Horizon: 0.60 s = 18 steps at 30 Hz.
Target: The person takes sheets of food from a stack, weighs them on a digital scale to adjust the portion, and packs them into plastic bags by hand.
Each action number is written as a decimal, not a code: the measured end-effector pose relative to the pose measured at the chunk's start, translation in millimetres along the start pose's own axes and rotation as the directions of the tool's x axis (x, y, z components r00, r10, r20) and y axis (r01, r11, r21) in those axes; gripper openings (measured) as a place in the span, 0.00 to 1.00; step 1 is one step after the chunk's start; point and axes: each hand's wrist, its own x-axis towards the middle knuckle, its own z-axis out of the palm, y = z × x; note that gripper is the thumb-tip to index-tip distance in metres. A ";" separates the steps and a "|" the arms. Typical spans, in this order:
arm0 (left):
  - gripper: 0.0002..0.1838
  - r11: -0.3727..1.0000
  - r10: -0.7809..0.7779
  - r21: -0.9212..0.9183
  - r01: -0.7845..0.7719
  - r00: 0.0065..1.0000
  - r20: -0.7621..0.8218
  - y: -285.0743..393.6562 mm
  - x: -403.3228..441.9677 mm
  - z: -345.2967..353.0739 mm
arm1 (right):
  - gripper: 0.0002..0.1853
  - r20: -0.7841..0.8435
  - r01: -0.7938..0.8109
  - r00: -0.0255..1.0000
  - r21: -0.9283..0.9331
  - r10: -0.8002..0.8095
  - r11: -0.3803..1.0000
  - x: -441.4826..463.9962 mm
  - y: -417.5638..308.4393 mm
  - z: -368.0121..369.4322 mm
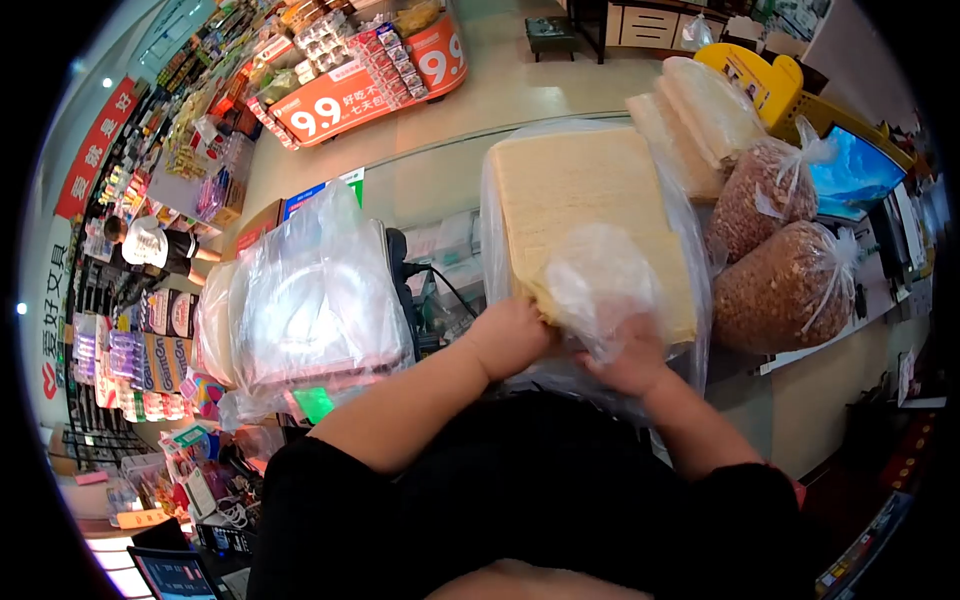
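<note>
A tall stack of thin, pale yellow sheets (575, 185), which look like tofu skin, lies in front of me on an opened clear plastic wrapping (700, 290). At the stack's near left part, my left hand (510, 338) has its fingers closed on the folded-up edge of a yellow sheet. My right hand (632, 358) is smeared by motion and closed on a thin clear plastic bag (605, 280). This bag lies over the near part of the stack, between both hands. The fingertips of the right hand are partly hidden by the bag.
Left of the stack stands a plastic-covered device (310, 300), perhaps a scale, with a black cable. To the right are two tied bags of reddish-brown nuts (785, 288), packed pale sheets (710, 110) and a monitor (858, 172). A person (150, 243) stands among shelves far left.
</note>
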 end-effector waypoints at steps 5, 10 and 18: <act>0.08 0.999 0.008 -0.035 -0.023 0.931 -0.366 5.4 23.7 -35.9 | 0.20 -0.169 -0.121 0.977 0.075 0.132 0.990 6.3 -0.1 -3.0; 0.11 0.997 -0.003 -0.070 -0.014 0.971 -0.238 3.8 11.3 -35.2 | 0.14 -0.171 -0.284 0.935 0.173 0.312 0.943 72.7 24.3 -94.3; 0.08 0.993 0.107 0.044 -0.110 0.992 0.072 -1.3 -6.5 1.1 | 0.18 0.355 -0.339 0.880 0.002 0.316 0.941 75.1 2.4 -101.2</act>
